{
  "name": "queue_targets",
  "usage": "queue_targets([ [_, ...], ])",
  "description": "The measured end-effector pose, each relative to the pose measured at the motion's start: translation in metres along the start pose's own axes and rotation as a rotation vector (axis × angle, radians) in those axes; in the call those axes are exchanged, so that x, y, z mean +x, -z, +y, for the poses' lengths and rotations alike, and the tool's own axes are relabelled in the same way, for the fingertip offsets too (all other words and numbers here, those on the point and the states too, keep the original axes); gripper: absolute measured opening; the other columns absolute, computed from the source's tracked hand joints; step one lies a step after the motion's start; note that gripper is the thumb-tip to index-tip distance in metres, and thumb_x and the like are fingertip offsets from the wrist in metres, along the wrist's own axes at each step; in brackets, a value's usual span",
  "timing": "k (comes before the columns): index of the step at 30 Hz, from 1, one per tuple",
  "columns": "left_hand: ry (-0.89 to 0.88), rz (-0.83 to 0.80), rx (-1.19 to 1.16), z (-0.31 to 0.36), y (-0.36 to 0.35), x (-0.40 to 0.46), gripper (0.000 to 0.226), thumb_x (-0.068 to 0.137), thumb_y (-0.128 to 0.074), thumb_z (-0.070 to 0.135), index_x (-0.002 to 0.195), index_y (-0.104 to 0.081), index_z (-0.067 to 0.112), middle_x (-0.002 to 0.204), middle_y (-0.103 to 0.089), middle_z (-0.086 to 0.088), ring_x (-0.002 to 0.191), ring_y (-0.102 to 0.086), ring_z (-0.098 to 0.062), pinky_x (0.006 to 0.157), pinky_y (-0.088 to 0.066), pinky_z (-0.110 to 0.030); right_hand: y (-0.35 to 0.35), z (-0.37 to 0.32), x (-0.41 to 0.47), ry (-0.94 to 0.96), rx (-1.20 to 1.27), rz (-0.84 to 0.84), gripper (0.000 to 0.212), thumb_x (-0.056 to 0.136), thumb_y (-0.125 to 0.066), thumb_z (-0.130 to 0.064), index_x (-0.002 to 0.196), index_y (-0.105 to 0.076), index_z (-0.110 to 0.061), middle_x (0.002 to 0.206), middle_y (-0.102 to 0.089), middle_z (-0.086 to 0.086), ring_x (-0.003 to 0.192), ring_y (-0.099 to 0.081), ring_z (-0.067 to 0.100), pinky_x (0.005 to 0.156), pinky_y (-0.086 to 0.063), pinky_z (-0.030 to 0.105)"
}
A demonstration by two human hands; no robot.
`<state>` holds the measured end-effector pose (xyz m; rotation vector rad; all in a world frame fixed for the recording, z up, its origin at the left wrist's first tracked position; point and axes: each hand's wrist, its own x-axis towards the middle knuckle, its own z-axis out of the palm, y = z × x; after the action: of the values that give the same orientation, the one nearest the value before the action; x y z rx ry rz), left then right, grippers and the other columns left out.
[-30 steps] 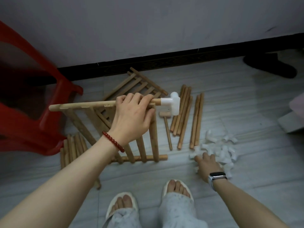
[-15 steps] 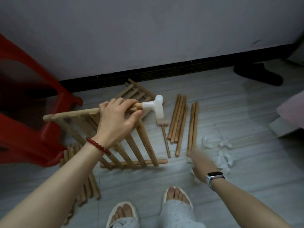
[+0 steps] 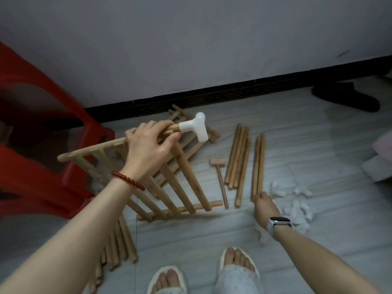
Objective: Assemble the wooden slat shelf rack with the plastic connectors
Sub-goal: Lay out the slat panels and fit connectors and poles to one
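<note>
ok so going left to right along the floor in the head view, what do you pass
Red plastic stool → wooden slat panel gripped by the left hand → small wooden mallet → loose wooden dowels → white plastic connectors

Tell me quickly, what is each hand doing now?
Left hand: closed around the top rail of the slat panel, beside the white connector.
Right hand: at the dowel pair; grip cannot be told.
</note>
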<state>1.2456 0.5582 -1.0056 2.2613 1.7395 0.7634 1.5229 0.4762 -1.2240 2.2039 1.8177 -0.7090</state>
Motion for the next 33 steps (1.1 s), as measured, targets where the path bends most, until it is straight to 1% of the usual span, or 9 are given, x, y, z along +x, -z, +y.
queue_targets([
  [4, 0.05, 0.003, -0.181, -0.002, 0.028, -0.014, 0.043, 0.083, -0.046, 0.046, 0.118, -0.06, 0.024, 0.087, -0.055, 0.013, 0.091, -0.051, -0.014, 0.088, -0.039, -0.042, 0.018, -0.014, -0.01, -0.173, 0.797, 0.102, 0.032, 0.096, -0.044, -0.011, 0.126, -0.049, 0.002, 0.104, -0.054, 0.015, 0.089, -0.057, 0.029, 0.084, -0.047, 0.038],
  [8, 0.149, 0.081, -0.534, -0.008, 0.058, -0.02, 0.02, 0.094, -0.053, 0.025, 0.114, -0.058, 0.024, 0.086, -0.056, 0.011, 0.078, -0.055, 0.008, 0.072, -0.042, -0.009, 0.069, -0.043, -0.02, -0.342, 1.548, 0.281, 0.027, 0.102, -0.032, -0.014, 0.115, -0.05, 0.001, 0.086, -0.059, 0.013, 0.076, -0.059, 0.023, 0.068, -0.051, 0.033],
  [11, 0.263, 0.117, -0.695, -0.016, 0.059, -0.033, 0.021, 0.096, -0.045, 0.023, 0.113, -0.058, 0.022, 0.086, -0.055, 0.008, 0.075, -0.052, 0.008, 0.069, -0.042, -0.008, 0.118, -0.056, -0.029, -0.431, 2.032, 0.348, 0.021, 0.101, -0.03, -0.014, 0.096, -0.049, -0.008, 0.053, -0.059, 0.006, 0.044, -0.056, 0.014, 0.04, -0.048, 0.021],
  [16, 0.612, 0.135, -1.01, -0.047, 0.033, -0.056, 0.027, 0.102, -0.034, 0.026, 0.115, -0.057, 0.027, 0.103, -0.058, -0.002, 0.098, -0.054, -0.022, 0.092, -0.043, -0.044, 0.135, -0.06, -0.033, -0.405, 1.879, 0.496, 0.03, 0.097, -0.026, -0.013, 0.109, -0.051, 0.0, 0.066, -0.051, 0.012, 0.031, -0.04, 0.009, 0.039, -0.034, 0.019],
  [21, 0.916, 0.149, -1.361, -0.06, 0.046, -0.068, 0.051, 0.1, -0.024, 0.044, 0.112, -0.059, 0.007, 0.082, -0.061, -0.009, 0.067, -0.058, -0.014, 0.066, -0.043, -0.03, 0.141, -0.077, -0.045, -0.279, 1.682, 0.573, 0.027, 0.103, -0.024, -0.024, 0.095, -0.047, -0.013, 0.07, -0.049, 0.006, 0.052, -0.044, 0.016, 0.048, -0.037, 0.028],
  [23, 0.936, 0.144, -1.191, -0.066, 0.051, -0.068, 0.046, 0.097, -0.034, 0.05, 0.1, -0.06, 0.012, 0.079, -0.062, -0.01, 0.066, -0.058, -0.018, 0.061, -0.042, -0.029, 0.138, -0.083, -0.049, -0.226, 1.608, 0.544, 0.027, 0.103, -0.026, -0.028, 0.092, -0.048, -0.015, 0.079, -0.053, 0.007, 0.061, -0.048, 0.017, 0.051, -0.041, 0.027],
  [26, 0.799, 0.138, -0.699, -0.076, 0.047, -0.081, 0.012, 0.092, -0.056, 0.03, 0.094, -0.057, 0.018, 0.088, -0.062, -0.008, 0.086, -0.061, -0.029, 0.065, -0.045, -0.028, 0.14, -0.09, -0.055, -0.139, 1.522, 0.512, 0.026, 0.103, -0.028, -0.026, 0.099, -0.05, -0.013, 0.097, -0.055, 0.012, 0.076, -0.051, 0.017, 0.064, -0.042, 0.026],
  [29, 0.738, 0.221, -0.54, -0.072, 0.041, -0.098, 0.008, 0.093, -0.054, 0.025, 0.093, -0.056, 0.017, 0.084, -0.058, -0.003, 0.08, -0.059, -0.024, 0.065, -0.044, -0.029, 0.145, -0.09, -0.067, -0.063, 1.544, 0.516, 0.027, 0.103, -0.028, -0.019, 0.089, -0.052, -0.015, 0.102, -0.054, 0.012, 0.074, -0.051, 0.011, 0.065, -0.042, 0.022],
  [33, 0.727, 0.279, -0.459, -0.068, 0.039, -0.102, 0.011, 0.094, -0.052, 0.025, 0.093, -0.056, 0.014, 0.073, -0.053, 0.004, 0.067, -0.051, -0.011, 0.062, -0.041, -0.027, 0.165, -0.078, -0.083, 0.01, 1.75, 0.438, 0.028, 0.104, -0.026, -0.018, 0.086, -0.047, -0.015, 0.095, -0.057, 0.011, 0.075, -0.061, 0.021, 0.064, -0.05, 0.034],
])
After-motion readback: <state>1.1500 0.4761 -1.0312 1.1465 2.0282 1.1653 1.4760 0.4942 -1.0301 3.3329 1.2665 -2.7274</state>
